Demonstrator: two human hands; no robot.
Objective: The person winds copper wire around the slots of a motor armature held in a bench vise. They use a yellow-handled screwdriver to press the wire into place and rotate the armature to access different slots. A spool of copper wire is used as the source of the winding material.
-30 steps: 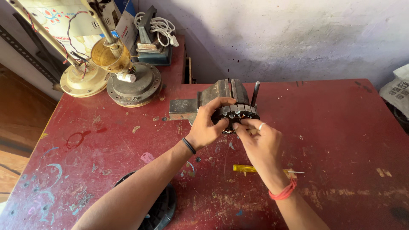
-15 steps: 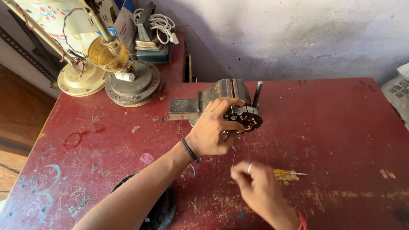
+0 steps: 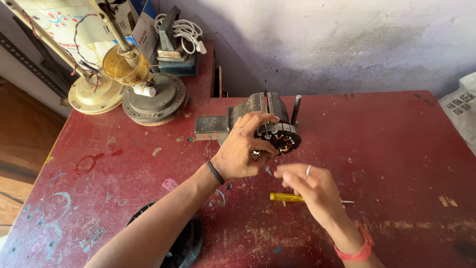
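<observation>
the left hand (image 3: 241,151) is curled around a round dark metal motor stator with copper windings (image 3: 280,137), fingers wrapped over its top edge and thumb beneath, holding it just in front of a grey metal bench vise (image 3: 238,116) that sits near the back middle of the worn red-painted counter (image 3: 386,144). whether the stator rests in the vise or only against it cannot be told. the right hand (image 3: 312,187) hovers below and to the right of the stator, blurred, its fingers loosely spread and holding nothing that can be seen; a ring shows on one finger and a red band sits on the wrist. directly under this hand lies a screwdriver with a yellow translucent handle (image 3: 286,197), flat on the counter, its thin shaft pointing right. a thin black band circles the left wrist. at the counter's back left corner stand a round cream-coloured fan base (image 3: 94,97) and a round grey metal motor housing (image 3: 153,101), close beside each other, with a brass-coloured cup-shaped part (image 3: 120,65) above them. a black round object (image 3: 186,243) shows at the near edge under the left forearm.
</observation>
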